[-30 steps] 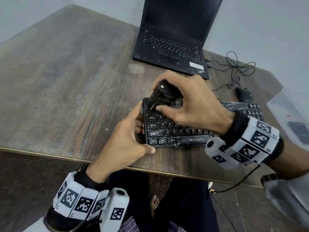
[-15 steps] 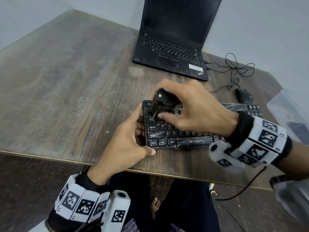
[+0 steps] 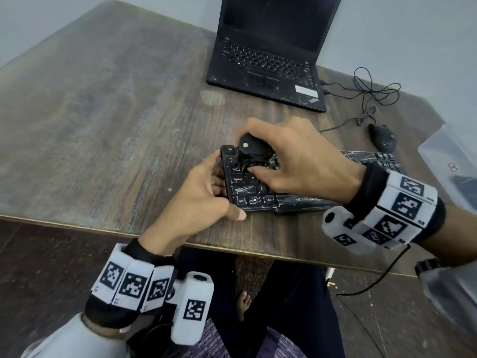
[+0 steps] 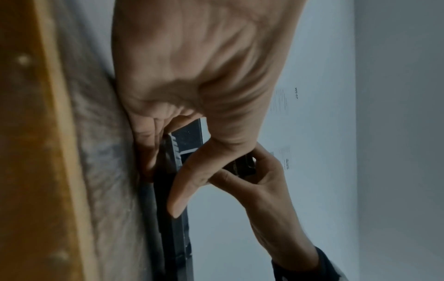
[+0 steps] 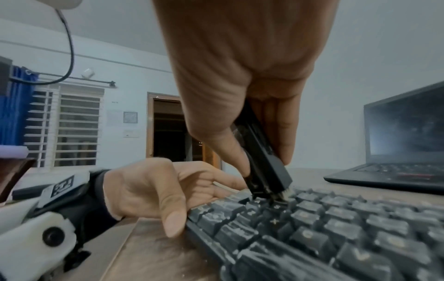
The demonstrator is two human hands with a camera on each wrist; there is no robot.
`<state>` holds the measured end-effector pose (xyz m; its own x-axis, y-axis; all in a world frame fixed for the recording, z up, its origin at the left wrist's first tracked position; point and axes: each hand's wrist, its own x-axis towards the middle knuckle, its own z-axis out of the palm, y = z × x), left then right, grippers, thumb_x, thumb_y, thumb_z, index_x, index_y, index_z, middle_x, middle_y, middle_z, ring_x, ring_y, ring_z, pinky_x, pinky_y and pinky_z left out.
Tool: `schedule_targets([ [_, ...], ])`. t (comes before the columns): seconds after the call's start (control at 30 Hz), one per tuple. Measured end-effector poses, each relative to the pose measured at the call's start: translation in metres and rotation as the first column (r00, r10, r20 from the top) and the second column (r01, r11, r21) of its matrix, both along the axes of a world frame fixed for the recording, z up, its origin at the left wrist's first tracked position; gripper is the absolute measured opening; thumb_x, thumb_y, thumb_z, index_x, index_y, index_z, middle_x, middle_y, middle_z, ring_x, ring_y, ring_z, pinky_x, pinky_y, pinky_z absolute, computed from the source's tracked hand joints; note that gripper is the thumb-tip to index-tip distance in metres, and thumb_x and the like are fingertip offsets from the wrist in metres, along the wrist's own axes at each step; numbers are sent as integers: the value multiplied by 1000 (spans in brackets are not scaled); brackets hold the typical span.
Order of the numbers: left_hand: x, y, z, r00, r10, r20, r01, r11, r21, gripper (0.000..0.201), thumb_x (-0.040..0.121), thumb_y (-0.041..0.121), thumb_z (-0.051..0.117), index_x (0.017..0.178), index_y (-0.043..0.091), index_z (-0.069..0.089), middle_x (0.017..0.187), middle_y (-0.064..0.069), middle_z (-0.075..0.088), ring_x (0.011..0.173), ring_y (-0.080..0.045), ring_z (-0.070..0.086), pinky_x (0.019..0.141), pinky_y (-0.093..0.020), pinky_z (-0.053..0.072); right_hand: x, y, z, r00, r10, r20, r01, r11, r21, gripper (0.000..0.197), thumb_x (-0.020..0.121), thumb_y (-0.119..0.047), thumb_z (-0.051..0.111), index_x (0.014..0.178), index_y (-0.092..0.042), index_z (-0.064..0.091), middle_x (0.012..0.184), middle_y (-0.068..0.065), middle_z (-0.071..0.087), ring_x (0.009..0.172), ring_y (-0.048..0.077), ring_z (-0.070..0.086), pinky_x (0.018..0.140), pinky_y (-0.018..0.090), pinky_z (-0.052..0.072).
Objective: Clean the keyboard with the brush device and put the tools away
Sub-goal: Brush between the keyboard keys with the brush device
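Now right hand (image 3: 299, 161) pinches brush device (image 5: 261, 161); left hand (image 3: 198, 202) grips keyboard (image 5: 324, 228).

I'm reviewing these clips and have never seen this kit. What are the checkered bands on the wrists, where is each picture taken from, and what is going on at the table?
No machine here: a person works with bare hands. The checkered bands carry small cameras. One picture comes from a head camera looking down; the other two look along each hand from the wrist. On the table lie a keyboard, an open laptop, a mouse and a cable. The right hand holds a black brush, tip down among the keys at the keyboard's left end. The left hand grips that end, thumb on the front edge.
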<state>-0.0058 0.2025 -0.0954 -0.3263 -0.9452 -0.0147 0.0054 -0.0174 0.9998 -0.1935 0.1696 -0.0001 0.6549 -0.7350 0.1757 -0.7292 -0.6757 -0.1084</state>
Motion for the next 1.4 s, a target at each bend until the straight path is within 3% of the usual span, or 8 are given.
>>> schedule_targets([
  [0.27,-5,-5,-1,998,65,-18,-63,993,100,102,51,-23,83,117,49,50,118,-3,68,103,-22,70,79,-29,59,-4,-15,5,995,-39,92,35,998,51,36,80,-19,77,113,-15,62,84,-5,70,73,17,67,69,40,56],
  [0.4,-6,-2,-1,997,69,-24,-67,993,101,111,45,-19,83,128,45,47,113,0,68,97,-16,72,77,-30,58,-3,-2,2,988,25,149,-52,983,176,34,81,-16,81,111,-14,65,85,-6,71,72,10,68,64,31,56],
  [0.6,-9,3,1,995,96,20,-96,994,42,108,49,-25,80,112,57,48,110,3,68,91,-9,71,74,-25,58,-3,-12,3,977,-3,215,-20,994,106,37,83,-18,79,115,-11,62,87,-3,70,75,15,69,67,39,58],
  [0.83,-7,1,6,995,62,84,-67,996,55,109,49,-24,79,115,55,47,108,1,67,91,-11,72,79,-35,61,-5,0,2,984,38,174,-61,989,133,37,82,-15,81,115,-14,63,83,-6,71,71,10,69,65,30,56],
  [0.97,-5,-12,8,980,-32,196,13,995,100,114,38,-3,86,134,38,41,115,6,65,105,-14,69,90,-44,59,-12,-3,2,979,-45,197,33,997,65,37,81,-19,81,113,-14,61,83,-4,71,72,15,69,67,38,57],
  [1.13,-1,-27,19,876,-151,458,137,988,64,104,37,24,95,125,33,41,116,5,65,106,-16,68,90,-43,58,-12,7,-2,975,-47,218,21,993,119,37,81,-19,82,112,-16,62,82,-4,70,70,13,68,65,35,55],
  [1.3,-4,-50,43,825,-325,463,279,946,167,72,41,13,98,107,13,69,103,-10,77,100,-28,74,92,-50,59,-14,-12,2,961,-130,246,78,974,211,33,78,-19,82,105,-17,63,84,-3,71,77,15,69,70,44,57],
  [1.4,-1,-69,59,748,-420,514,280,902,329,55,55,10,93,106,1,74,104,-19,76,93,-24,72,83,-34,58,-11,-17,1,966,-128,226,72,968,241,32,77,-18,81,104,-19,63,83,-5,71,76,11,69,71,41,57],
])
